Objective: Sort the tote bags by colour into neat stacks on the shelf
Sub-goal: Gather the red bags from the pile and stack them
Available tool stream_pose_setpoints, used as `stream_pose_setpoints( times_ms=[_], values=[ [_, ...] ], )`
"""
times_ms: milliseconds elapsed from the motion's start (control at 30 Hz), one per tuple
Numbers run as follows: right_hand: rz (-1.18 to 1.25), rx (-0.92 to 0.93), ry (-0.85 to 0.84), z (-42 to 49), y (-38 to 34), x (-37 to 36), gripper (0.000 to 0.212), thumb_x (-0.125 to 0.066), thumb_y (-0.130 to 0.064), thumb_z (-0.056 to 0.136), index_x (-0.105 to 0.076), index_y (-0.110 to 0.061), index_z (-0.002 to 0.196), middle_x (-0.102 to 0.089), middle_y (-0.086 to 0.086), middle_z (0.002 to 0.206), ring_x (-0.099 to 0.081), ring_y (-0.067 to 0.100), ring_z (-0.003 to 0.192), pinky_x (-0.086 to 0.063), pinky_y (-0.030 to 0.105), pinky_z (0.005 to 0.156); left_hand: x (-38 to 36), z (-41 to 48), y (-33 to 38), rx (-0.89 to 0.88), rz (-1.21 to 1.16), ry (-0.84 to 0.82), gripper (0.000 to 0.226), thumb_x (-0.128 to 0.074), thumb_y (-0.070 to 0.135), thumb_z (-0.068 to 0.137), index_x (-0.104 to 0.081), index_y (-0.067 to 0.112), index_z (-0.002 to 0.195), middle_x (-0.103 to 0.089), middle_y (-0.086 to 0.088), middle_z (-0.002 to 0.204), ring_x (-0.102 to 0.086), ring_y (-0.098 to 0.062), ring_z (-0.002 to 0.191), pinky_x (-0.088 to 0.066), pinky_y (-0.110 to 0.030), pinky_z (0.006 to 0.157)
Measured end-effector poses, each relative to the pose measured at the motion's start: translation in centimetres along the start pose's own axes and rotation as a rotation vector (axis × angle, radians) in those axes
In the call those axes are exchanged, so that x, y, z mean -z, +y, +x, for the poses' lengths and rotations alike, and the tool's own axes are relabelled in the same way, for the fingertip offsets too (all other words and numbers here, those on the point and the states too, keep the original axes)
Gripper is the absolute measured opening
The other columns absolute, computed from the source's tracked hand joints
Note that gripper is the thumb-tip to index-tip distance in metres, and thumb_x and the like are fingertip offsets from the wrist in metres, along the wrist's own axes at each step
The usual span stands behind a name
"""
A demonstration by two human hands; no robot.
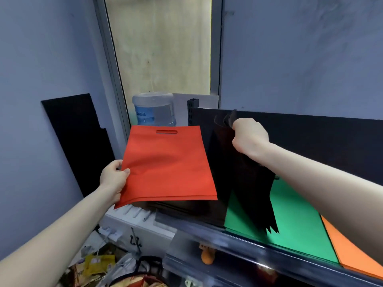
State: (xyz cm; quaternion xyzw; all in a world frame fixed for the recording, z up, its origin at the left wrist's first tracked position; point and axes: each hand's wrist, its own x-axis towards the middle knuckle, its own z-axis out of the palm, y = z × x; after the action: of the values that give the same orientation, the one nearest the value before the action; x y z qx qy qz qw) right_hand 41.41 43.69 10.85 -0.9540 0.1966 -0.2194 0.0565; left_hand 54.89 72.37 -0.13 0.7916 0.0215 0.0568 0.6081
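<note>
Left hand (113,179) grip pinches red tote bags (167,164) flat; right hand (249,137) grip clenches hanging black tote bags (244,183) (above green stack (290,224)) on shelf (207,226).

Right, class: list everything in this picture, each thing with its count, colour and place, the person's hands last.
shelf: one, black, across the lower right
green tote bags: count unclear, green, flat on the shelf
orange tote bags: count unclear, orange, right of the green
red tote bags: several, red, held above the shelf's left end
black tote bags: a bunch, black, hanging over the green
water bottle: one, clear blue, by the window
board: one, black, leaning on the left wall
left hand: one, pinches the red bags' left edge
right hand: one, grips the black bags' top
</note>
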Motion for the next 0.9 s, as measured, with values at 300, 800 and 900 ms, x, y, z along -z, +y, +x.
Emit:
stream_pose_setpoints(
  times_ms=[300,800,900],
  values=[
    [-0.012,-0.131,-0.049,2.2,-8.4,-6.3,0.024,-0.043,0.012,0.076,-0.033,-0.008,0.067,-0.046,0.006,0.068,-0.048,0.025,0.061,-0.037,0.029,0.052,5.6,9.3,-2.0,-0.011,-0.009,-0.101,0.016,-0.053,0.006,0.094,-0.064,0.016,0.1,-0.066,-0.016,0.091,-0.063,-0.031,0.082,-0.054,-0.049,0.081],
    [0.296,-0.492,-0.335,0.7,-14.1,-19.4,0.021,-0.055,-0.017,0.08,-0.063,-0.006,0.096,-0.064,0.011,0.105,-0.062,0.031,0.097,-0.044,0.027,0.07,6.7,15.1,-6.1,0.088,-0.129,-0.179,0.019,-0.052,0.002,0.094,-0.062,0.018,0.09,-0.064,-0.013,0.097,-0.06,-0.028,0.083,-0.052,-0.046,0.084],
    [0.242,-0.488,-0.294,-0.1,-14.3,-19.9,0.019,-0.051,-0.013,0.081,-0.063,-0.004,0.093,-0.065,0.012,0.102,-0.059,0.031,0.09,-0.043,0.029,0.068,6.3,15.5,-6.3,0.103,-0.144,-0.183,0.024,-0.053,0.002,0.094,-0.06,0.021,0.081,-0.063,-0.01,0.09,-0.058,-0.026,0.081,-0.051,-0.043,0.083]
  ],
)
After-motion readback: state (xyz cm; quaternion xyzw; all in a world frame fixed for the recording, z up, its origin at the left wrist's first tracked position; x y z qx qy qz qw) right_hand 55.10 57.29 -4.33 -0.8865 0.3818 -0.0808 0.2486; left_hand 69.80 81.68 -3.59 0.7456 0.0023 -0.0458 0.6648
